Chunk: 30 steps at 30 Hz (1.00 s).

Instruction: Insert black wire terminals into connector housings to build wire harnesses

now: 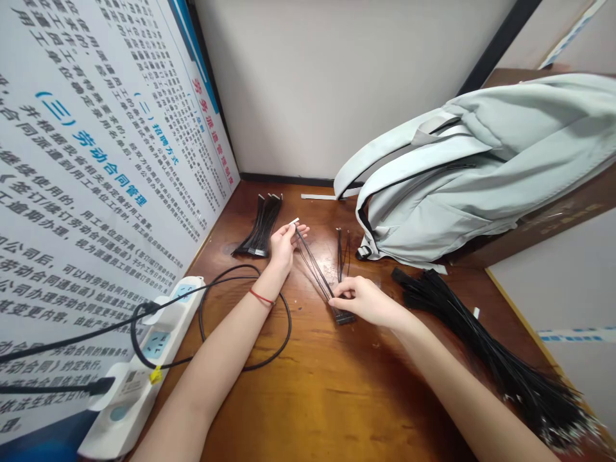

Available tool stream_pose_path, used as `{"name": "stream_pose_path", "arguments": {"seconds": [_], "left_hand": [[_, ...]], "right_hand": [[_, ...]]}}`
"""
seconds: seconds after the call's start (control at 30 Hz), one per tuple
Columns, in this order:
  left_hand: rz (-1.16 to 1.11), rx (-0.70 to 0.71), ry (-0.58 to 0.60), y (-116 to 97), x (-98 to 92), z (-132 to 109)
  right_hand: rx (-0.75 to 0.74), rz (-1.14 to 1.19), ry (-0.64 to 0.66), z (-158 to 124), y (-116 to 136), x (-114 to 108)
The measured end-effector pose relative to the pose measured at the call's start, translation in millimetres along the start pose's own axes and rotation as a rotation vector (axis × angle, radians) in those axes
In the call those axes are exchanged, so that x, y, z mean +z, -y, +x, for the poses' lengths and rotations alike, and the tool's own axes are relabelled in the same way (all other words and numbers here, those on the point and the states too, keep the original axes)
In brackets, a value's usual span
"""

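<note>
My left hand point(285, 244) pinches a small white connector point(294, 221) between thumb and forefinger, its other fingers loosely spread. From there several thin black wires point(311, 262) slant down to a dark connector block point(344, 317) just above or on the table. Thumb and fingertips of my right hand point(366, 300) are closed on these wires close to the block. Loose wire ends point(340, 247) with small metal tips stick up beyond the right hand. Behind my left hand lies a bundle of finished-looking black wire harnesses point(262, 224) with light connectors at the far end.
A large bundle of black wires point(476, 333) lies at the right. A pale backpack point(481, 167) rests at the back right. On the left are a white power strip point(144, 366) and a looped black cable point(290, 327). A white strip point(318, 197) lies near the back wall.
</note>
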State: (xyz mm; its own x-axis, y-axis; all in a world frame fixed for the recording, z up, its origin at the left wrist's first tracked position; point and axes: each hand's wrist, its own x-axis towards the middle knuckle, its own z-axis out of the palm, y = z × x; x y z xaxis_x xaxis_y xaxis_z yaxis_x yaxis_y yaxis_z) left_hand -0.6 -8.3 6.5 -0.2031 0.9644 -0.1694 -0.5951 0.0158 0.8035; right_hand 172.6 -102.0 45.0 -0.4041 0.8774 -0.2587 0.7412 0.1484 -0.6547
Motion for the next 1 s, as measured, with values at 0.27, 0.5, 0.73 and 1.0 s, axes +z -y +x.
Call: {"name": "stream_pose_path", "arguments": {"seconds": [0.27, 0.5, 0.73, 1.0], "left_hand": [[0.073, 0.001, 0.045, 0, 0.7, -2], [0.13, 0.014, 0.07, 1, 1.6, -2], [0.127, 0.015, 0.075, 0, 2.2, -4], [0.138, 0.025, 0.089, 1, 0.4, -4]], "right_hand": [[-0.027, 0.029, -0.077, -14, 4, 4], [-0.007, 0.236, -0.137, -28, -15, 3], [0.042, 0.215, -0.15, -29, -15, 6], [0.048, 0.121, -0.203, -25, -16, 12]]}}
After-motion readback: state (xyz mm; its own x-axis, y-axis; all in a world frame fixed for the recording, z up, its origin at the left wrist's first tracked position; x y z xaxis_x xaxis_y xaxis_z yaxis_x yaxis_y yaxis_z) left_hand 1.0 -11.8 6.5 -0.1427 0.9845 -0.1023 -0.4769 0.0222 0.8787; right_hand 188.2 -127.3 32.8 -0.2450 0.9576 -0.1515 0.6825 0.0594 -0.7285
